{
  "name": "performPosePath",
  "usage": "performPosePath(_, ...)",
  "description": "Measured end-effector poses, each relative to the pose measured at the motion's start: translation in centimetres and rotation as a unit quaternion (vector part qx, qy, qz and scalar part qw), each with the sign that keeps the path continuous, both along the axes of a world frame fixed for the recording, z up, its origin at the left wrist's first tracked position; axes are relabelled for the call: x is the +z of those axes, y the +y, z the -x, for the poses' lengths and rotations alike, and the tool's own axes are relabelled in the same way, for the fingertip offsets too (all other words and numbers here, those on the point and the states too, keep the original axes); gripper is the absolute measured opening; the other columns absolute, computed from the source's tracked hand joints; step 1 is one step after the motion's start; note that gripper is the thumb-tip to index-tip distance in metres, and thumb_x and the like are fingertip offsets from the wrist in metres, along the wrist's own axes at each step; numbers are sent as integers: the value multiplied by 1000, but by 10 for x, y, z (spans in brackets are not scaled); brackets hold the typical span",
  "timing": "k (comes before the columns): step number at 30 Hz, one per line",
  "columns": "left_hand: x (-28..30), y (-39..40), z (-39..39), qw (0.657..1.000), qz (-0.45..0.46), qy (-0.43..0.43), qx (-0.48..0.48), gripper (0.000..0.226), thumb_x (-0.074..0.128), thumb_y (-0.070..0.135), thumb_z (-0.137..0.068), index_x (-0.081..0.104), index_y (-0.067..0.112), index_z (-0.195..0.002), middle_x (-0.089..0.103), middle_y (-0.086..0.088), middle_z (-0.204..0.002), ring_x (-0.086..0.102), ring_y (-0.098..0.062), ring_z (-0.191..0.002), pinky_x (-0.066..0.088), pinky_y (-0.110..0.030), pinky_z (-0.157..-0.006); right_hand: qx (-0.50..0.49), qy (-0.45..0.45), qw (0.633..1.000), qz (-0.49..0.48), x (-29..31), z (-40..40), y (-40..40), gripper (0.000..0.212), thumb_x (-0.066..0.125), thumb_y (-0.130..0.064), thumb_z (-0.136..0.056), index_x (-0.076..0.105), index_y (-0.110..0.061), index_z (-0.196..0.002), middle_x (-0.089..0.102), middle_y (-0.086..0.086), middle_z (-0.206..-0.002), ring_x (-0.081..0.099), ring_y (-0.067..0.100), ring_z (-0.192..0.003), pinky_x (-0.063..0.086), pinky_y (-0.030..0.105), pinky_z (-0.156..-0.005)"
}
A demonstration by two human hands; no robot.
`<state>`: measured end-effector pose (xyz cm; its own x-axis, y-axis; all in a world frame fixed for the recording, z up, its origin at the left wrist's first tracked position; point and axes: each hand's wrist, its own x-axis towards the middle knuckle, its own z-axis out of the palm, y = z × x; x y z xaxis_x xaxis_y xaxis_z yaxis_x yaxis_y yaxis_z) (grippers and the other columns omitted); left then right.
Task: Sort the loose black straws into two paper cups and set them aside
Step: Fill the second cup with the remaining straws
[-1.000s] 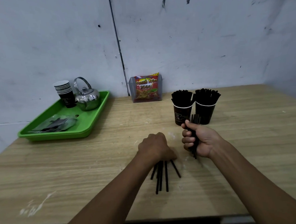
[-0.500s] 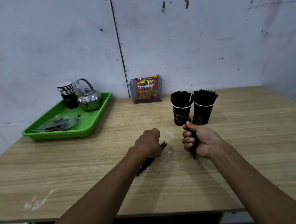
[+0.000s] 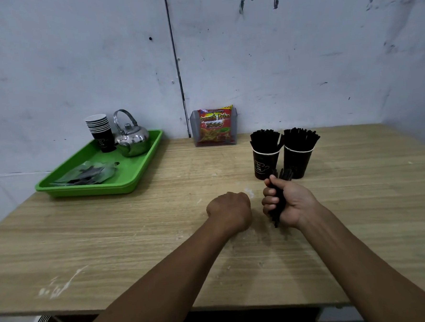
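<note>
Black straws no longer lie loose on the tabletop (image 3: 112,241): a second ago several fanned out under your left hand (image 3: 230,209), and now none show there. That hand is a closed fist; whether it hides any, you cannot tell. Your right hand (image 3: 287,203) stays clamped on its upright bundle of straws (image 3: 278,201), just in front of the 2 paper cups (image 3: 266,163), both already packed. Judging by this, only dropping the last bundles in remains.

Left grip (image 3: 230,210) fisted; right grip (image 3: 290,203) clenched, upright.
</note>
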<state>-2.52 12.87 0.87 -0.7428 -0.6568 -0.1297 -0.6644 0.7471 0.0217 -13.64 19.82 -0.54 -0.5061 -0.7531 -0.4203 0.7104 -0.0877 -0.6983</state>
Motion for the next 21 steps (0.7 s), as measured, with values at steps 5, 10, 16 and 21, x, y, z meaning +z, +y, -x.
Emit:
performPosePath(5,-15,-2,-6,994,85,-54,-46,34,49,12,-96,50,2,-128,53,-17,-128,51,-32,-118,43,-36,-91,-8,-18,1000,12,2,2,2,27,48,-26,-101,53,-14,-77,38,-3,-47,32,8,-32,28,15,-34)
performPosePath(10,-24,-17,-22,980,132,-6,-149,28,37,7,-98,42,0,-124,53,-21,-121,55,-34,-106,40,-36,-79,-3,-32,999,18,2,-1,0,28,47,-26,-101,53,-14,-77,38,-3,-47,32,8,-31,29,16,-34)
performPosePath(16,-28,-34,-29,982,55,93,-155,25,40,0,-93,41,3,-118,49,-18,-114,54,-32,-90,39,-35,-70,2,-39,999,14,0,-7,-4,27,48,-27,-101,54,-14,-77,39,-3,-48,34,8,-32,30,16,-34)
performPosePath(21,2,-53,-15,901,-293,315,49,9,39,0,-96,45,7,-96,46,-10,-85,44,-19,-69,31,-30,-56,7,-35,999,-1,-3,-11,-8,27,48,-28,-100,54,-15,-77,41,-3,-49,35,9,-33,30,17,-36)
